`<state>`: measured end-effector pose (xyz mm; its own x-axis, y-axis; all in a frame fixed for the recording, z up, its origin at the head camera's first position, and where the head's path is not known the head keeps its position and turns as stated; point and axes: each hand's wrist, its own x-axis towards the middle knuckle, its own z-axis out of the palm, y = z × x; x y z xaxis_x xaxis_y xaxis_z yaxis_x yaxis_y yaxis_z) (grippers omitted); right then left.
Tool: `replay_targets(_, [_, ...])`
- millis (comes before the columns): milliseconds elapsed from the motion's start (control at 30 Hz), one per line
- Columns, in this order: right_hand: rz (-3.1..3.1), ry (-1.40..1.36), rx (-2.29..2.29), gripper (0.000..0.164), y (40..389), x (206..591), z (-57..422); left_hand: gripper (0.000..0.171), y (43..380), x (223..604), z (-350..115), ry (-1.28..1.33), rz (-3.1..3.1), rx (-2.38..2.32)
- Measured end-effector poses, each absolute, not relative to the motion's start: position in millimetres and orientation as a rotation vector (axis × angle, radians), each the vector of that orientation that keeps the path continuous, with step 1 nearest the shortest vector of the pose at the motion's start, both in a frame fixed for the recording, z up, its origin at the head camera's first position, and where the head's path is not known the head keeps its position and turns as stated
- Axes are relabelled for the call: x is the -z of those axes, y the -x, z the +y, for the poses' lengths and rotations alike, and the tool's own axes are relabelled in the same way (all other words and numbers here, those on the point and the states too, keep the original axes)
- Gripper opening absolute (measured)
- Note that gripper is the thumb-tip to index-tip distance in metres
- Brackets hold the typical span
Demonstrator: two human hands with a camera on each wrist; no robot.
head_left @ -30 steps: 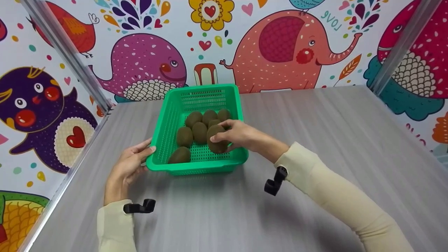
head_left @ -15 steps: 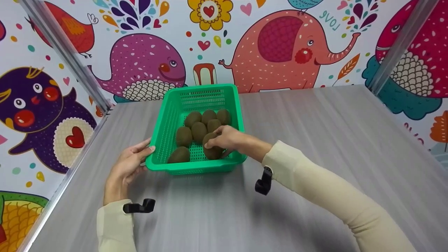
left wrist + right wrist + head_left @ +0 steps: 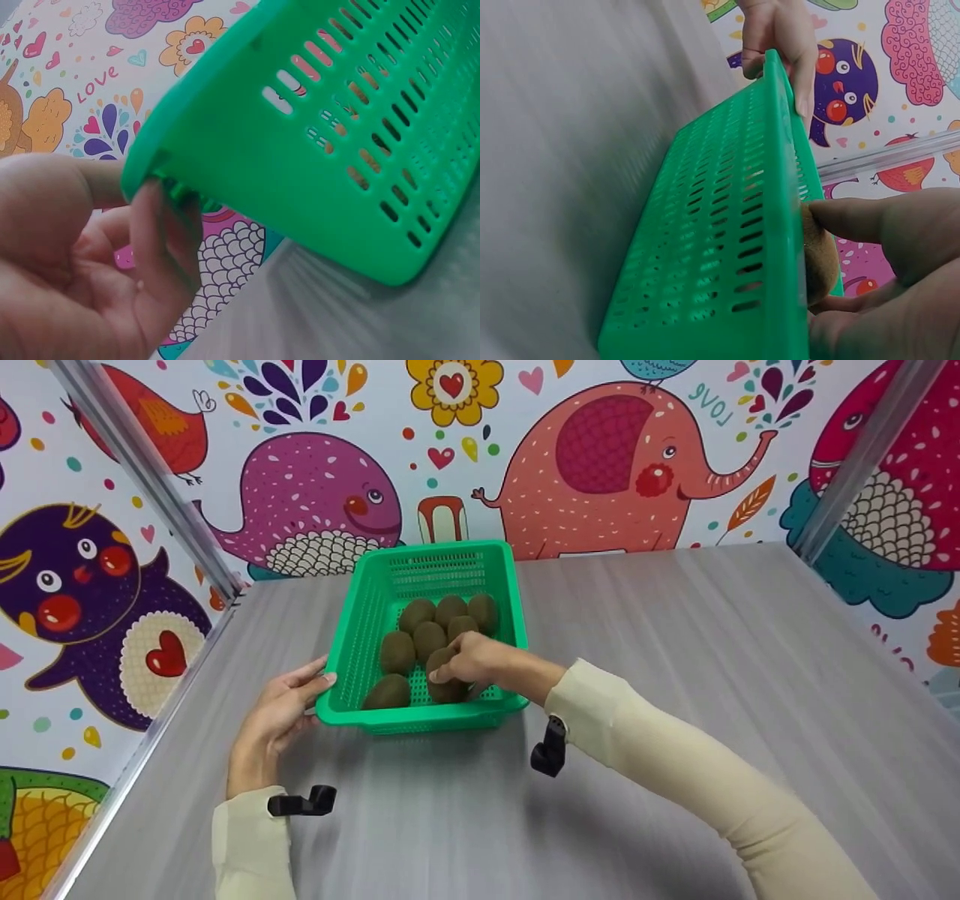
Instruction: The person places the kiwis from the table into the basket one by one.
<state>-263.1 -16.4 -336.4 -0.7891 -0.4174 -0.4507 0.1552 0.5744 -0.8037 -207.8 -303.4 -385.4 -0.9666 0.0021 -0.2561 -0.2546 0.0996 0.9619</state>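
Note:
A green perforated basket [image 3: 341, 649] stands on the table with several brown kiwis [image 3: 429, 641] inside. My right hand [image 3: 487, 661] reaches over its right side and grips one kiwi [image 3: 444, 690] low in the front part of the basket. In the right wrist view, thumb and fingers lie on either side of that kiwi [image 3: 819, 259], partly hidden by the basket wall. My left hand [image 3: 281, 705] holds the rim at the front left corner; the left wrist view shows its fingers [image 3: 154, 232] curled under the rim. Another kiwi [image 3: 388, 693] lies alone near the front left corner inside.
The grey wood-grain table [image 3: 660, 660] extends around the basket. Behind it rises a wall with cartoon animals [image 3: 600, 472], and a metal frame post [image 3: 161, 487] runs up at the left. Each sleeve carries a black camera mount [image 3: 550, 746].
My right hand has moved left and down into the basket with the kiwi, from over the right side to the front middle. The left hand has stayed on the rim.

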Motion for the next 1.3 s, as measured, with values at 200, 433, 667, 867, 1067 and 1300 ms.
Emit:
replay_targets(200, [2.182,0.218,1.175,0.05,259,340,-16,0.065,207,384,-302,0.249,2.168,-1.972])
replay_targets(433, [2.184,0.223,1.131,0.06,259,343,-14,0.064,208,383,-301,0.246,2.185,-1.951])
replay_targets(667, [2.111,0.222,1.172,0.063,263,339,-7,0.063,208,384,-300,0.242,2.182,-1.952])
replay_targets(867, [2.126,0.274,1.259,0.059,266,335,1,0.063,207,384,-299,0.241,2.192,-1.943])
replay_targets(1067, [2.146,0.376,1.331,0.046,271,328,14,0.065,206,384,-299,0.321,2.258,-1.857])
replay_targets(1300, [2.225,0.428,1.39,0.041,286,319,29,0.071,204,373,-291,0.443,2.538,-1.602])
